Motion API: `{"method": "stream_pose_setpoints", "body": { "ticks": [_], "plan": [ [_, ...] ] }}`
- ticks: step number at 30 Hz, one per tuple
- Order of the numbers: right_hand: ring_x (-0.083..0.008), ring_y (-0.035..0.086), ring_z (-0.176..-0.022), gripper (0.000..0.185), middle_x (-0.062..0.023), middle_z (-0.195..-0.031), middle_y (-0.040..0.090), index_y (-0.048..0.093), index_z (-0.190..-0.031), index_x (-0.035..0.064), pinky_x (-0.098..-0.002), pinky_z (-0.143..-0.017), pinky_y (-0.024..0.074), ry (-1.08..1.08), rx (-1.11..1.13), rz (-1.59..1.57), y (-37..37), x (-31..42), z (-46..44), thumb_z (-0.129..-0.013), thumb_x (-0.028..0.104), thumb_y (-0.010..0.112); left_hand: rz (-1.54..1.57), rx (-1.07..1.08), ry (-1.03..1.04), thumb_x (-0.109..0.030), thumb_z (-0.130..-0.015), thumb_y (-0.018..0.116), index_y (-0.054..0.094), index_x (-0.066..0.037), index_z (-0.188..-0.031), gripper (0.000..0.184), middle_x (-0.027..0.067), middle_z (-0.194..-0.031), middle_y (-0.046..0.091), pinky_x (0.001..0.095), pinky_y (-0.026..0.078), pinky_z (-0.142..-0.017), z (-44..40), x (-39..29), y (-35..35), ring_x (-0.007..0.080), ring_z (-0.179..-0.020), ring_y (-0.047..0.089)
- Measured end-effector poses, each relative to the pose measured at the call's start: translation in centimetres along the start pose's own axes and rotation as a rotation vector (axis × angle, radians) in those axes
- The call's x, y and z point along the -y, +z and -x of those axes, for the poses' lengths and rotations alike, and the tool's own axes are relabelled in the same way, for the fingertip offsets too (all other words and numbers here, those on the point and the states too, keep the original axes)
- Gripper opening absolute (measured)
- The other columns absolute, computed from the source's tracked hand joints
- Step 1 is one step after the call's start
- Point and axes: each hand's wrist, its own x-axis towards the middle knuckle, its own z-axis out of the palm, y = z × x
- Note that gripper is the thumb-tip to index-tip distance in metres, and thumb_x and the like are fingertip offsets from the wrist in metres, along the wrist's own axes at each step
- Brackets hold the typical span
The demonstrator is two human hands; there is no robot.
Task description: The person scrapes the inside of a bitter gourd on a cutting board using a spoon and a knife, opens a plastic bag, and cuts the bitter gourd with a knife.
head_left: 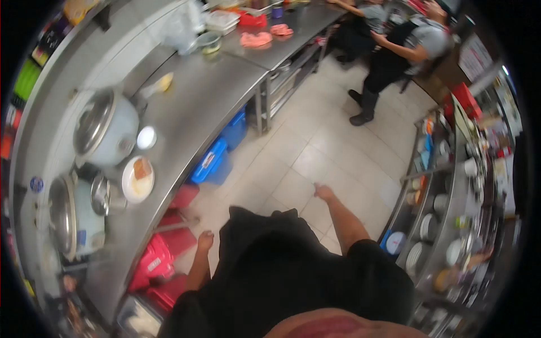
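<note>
My left hand [206, 241] hangs low beside my black apron, near the steel counter on the left. It looks small and blurred, its fingers are hard to make out, and no object shows in it. Over the tiled floor, my right hand [323, 192] is held out in front with its fingers loosely apart and nothing in them. Neither hand touches anything. Nearest to the left hand are red bins [155, 262] under the counter. A white plate with brown food [138, 179] stands on the counter edge above them.
Two rice cookers [107, 127] and a white bowl [146, 137] stand on the left counter [197, 84]. Blue lidded bins [211, 160] sit beneath it. Shelves with stacked plates [417, 258] line the right side. Two people [389, 62] stand in the aisle ahead.
</note>
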Motion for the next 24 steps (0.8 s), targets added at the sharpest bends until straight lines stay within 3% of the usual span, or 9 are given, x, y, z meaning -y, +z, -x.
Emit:
{"method": "stream_pose_setpoints", "body": {
  "ticks": [1, 2, 5, 6, 11, 13, 16, 21, 24],
  "plan": [
    [-0.0448, 0.059, -0.101, 0.043, -0.031, -0.1, 0.064, 0.061, -0.115, 0.0011, -0.0488, -0.087, 0.0465, 0.188, 0.238, -0.073, -3.5, 2.4, -4.4, -0.083, 0.03, 0.056, 0.293, -0.055, -0.15, -0.024, -0.082, 0.064, 0.066, -0.003, -0.11, 0.035, 0.0216, -0.107, 0.067, 0.0441, 0.048, -0.091, -0.6, -1.5, 0.1, 0.036, -0.104, 0.062],
    [-0.0417, 0.057, -0.107, 0.056, -0.0294, -0.108, 0.062, 0.049, -0.132, 0.0039, -0.0467, -0.089, 0.0467, 0.044, 0.294, 0.079, -3.8, 1.6, -8.8, -0.081, 0.025, 0.058, 0.287, -0.037, -0.225, -0.024, -0.082, 0.064, 0.066, -0.003, -0.11, 0.035, 0.0213, -0.107, 0.067, 0.0434, 0.049, -0.091, -0.4, -4.4, -0.6, 0.0356, -0.103, 0.063],
    [-0.0379, 0.058, -0.107, 0.043, -0.0259, -0.11, 0.063, 0.061, -0.116, 0.0034, -0.0458, -0.09, 0.0469, -0.092, -0.218, -0.134, -5.1, 7.2, -14.5, -0.079, 0.024, 0.061, 0.291, 0.015, -0.33, -0.024, -0.082, 0.063, 0.066, -0.003, -0.111, 0.036, 0.0204, -0.106, 0.067, 0.0408, 0.05, -0.09, -2.0, -10.7, -3.3, 0.0339, -0.1, 0.064],
    [-0.0354, 0.061, -0.102, 0.027, -0.0222, -0.104, 0.066, 0.069, -0.094, 0.0022, -0.044, -0.089, 0.048, -0.099, -0.306, -0.127, -3.3, 6.9, -17.7, -0.079, 0.024, 0.062, 0.31, 0.028, -0.318, -0.023, -0.082, 0.062, 0.066, -0.003, -0.111, 0.036, 0.0201, -0.106, 0.067, 0.0398, 0.05, -0.089, -3.2, -9.1, -2.4, 0.033, -0.099, 0.064],
    [-0.0375, 0.065, -0.086, 0.024, -0.0182, -0.085, 0.069, 0.069, -0.084, 0.0012, -0.0438, -0.079, 0.0515, 0.011, 0.017, 0.01, -6.1, 14.8, -22.4, -0.075, 0.023, 0.066, 0.216, 0.025, -0.335, -0.019, -0.082, 0.061, 0.067, -0.004, -0.111, 0.033, 0.0177, -0.097, 0.069, 0.0365, 0.052, -0.08, -11.8, -3.2, -0.3, 0.0281, -0.088, 0.066],
    [-0.0265, 0.067, -0.066, 0.021, -0.0141, -0.068, 0.067, 0.069, -0.092, 0.0002, -0.0359, -0.063, 0.0526, -0.039, -0.06, -0.118, -3.4, 11.6, -24.5, -0.078, 0.014, 0.064, 0.254, 0.001, -0.416, -0.017, -0.082, 0.06, 0.067, -0.005, -0.109, 0.03, 0.0145, -0.087, 0.069, 0.0357, 0.054, -0.07, -13.9, -3.8, -0.9, 0.0242, -0.078, 0.067],
    [-0.0184, 0.065, -0.062, 0.041, -0.0107, -0.074, 0.066, 0.058, -0.124, 0.0007, -0.0313, -0.055, 0.0508, 0.046, -0.11, -0.326, -9.1, 14.8, -25.2, -0.083, 0.004, 0.057, 0.232, -0.117, 0.291, -0.015, -0.083, 0.06, 0.067, -0.007, -0.106, 0.025, 0.0051, -0.064, 0.059, 0.0297, 0.045, -0.045, -19.1, -3.3, -1.8, 0.0134, -0.051, 0.056],
    [-0.0098, 0.059, -0.064, 0.042, -0.0066, -0.08, 0.065, 0.052, -0.13, -0.0054, -0.0243, -0.056, 0.0471, -0.11, -0.409, -0.294, -17.3, 16.6, -36.3, -0.093, 0.013, 0.057, 0.939, -0.049, -0.375, -0.017, -0.085, 0.061, 0.065, -0.008, -0.1, 0.017, 0.0002, -0.061, 0.054, 0.0275, 0.038, -0.042, -25.2, -11.7, -7.3, 0.0102, -0.049, 0.051],
    [-0.0137, 0.064, -0.075, 0.044, -0.0112, -0.094, 0.067, 0.053, -0.132, -0.002, -0.0259, -0.065, 0.0508, -0.128, -0.448, -0.509, -23.0, 24.1, -44.1, -0.091, 0.015, 0.058, 0.966, 0.089, -0.463, -0.015, -0.092, 0.058, 0.057, -0.007, -0.127, 0.035, 0.0072, -0.109, 0.067, 0.0297, 0.053, -0.071, -27.2, -11.3, -7.1, 0.0161, -0.092, 0.064]
  ]
}}
